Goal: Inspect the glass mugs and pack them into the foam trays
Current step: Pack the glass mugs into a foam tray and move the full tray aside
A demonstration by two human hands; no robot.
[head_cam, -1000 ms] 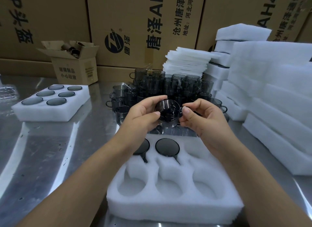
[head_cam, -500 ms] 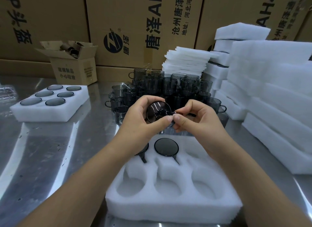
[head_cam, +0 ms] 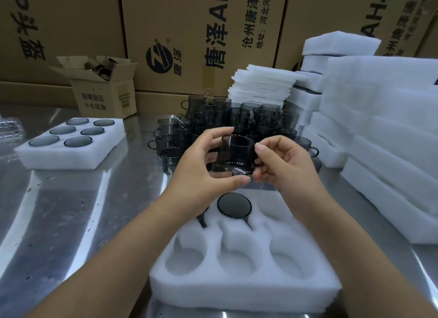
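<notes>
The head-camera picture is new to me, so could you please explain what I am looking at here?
There is no machine: a camera worn on a person's head looks down at their two bare hands. The left hand and right hand together hold one smoky glass mug up, apparently for inspection. Below lies a foam tray on a metal table; one mug sits in a far pocket, another is partly hidden by the left arm, and the three near pockets are empty. Further left is a full tray of six. Behind the hands stand unpacked mugs, with stacked foam on the right and cardboard boxes behind.
</notes>
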